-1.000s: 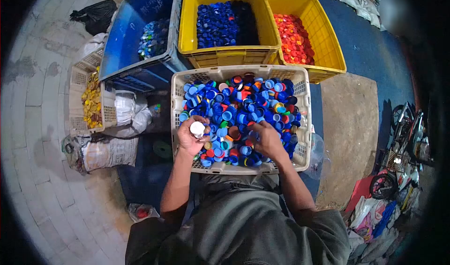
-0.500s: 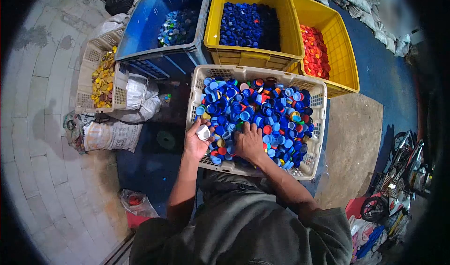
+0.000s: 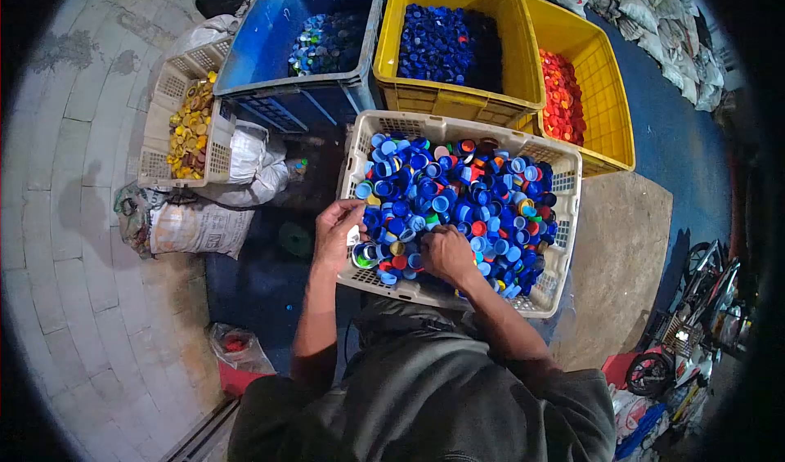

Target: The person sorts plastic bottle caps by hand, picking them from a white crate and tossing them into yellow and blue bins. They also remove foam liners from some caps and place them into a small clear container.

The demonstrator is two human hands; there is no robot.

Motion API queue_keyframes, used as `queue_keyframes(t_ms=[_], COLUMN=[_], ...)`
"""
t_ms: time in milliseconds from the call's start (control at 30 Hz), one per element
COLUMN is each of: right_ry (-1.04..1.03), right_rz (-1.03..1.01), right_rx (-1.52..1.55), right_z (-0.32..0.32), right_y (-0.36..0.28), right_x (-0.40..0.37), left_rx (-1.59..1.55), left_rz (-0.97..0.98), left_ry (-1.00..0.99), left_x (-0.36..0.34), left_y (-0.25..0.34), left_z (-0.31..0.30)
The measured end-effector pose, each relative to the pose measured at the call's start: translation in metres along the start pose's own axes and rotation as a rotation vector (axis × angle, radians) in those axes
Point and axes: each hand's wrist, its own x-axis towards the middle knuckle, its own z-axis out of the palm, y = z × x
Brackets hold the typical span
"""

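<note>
A white perforated crate (image 3: pixel 564 217) full of mixed plastic bottle caps (image 3: pixel 458 192), mostly blue with some red, green and yellow, sits in front of my body. At its left rim, my left hand (image 3: pixel 334 235) is closed around a white cap (image 3: pixel 353 235), only part of which shows. My right hand (image 3: pixel 448 256) reaches into the front middle of the pile, fingers curled down among the caps. Whatever its fingertips hold is hidden. A white-rimmed cap with green inside (image 3: pixel 362 257) lies just below my left hand.
Beyond the crate stand a blue bin (image 3: pixel 237 61) with light caps, a yellow bin (image 3: pixel 392 61) with dark blue caps and another yellow bin (image 3: pixel 601 69) with red caps. A smaller crate (image 3: pixel 151 155) of yellow caps rests left, near sacks (image 3: pixel 200 226).
My left hand has turned, partly covering the white cap. My right hand's fingers have curled in more tightly. The whole view has shifted slightly, and the green-centred cap now shows.
</note>
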Motion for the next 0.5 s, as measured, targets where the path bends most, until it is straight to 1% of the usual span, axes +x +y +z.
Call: queue_keyframes(t_ms=[67,167,267,300,367,467,500], right_ry=[-0.050,-0.162,-0.062,-0.084,-0.126,-0.165,-0.183], right_rz=[0.001,0.233,0.255,0.275,0.313,0.266,0.275], right_rx=[0.097,0.235,0.262,0.222,0.147,0.035,0.024], right_z=[-0.006,-0.020,0.000,0.004,-0.008,-0.004,-0.004], right_y=[0.005,0.006,0.022,0.026,0.012,0.004,0.001], right_x=[0.001,0.000,-0.002,-0.004,0.002,0.008,0.010], left_rx=[0.004,-0.040,-0.161,-0.135,-0.079,-0.026,-0.012], left_rz=[-0.016,-0.028,-0.059,-0.058,-0.054,-0.070,-0.059], left_ry=[0.003,0.007,-0.024,-0.021,-0.012,0.044,0.031], left_x=[0.001,0.000,-0.004,-0.003,-0.001,0.002,0.002], left_y=[0.001,-0.002,-0.001,-0.004,-0.007,-0.009,-0.008], left_z=[-0.001,-0.002,0.001,0.002,0.004,0.010,0.012])
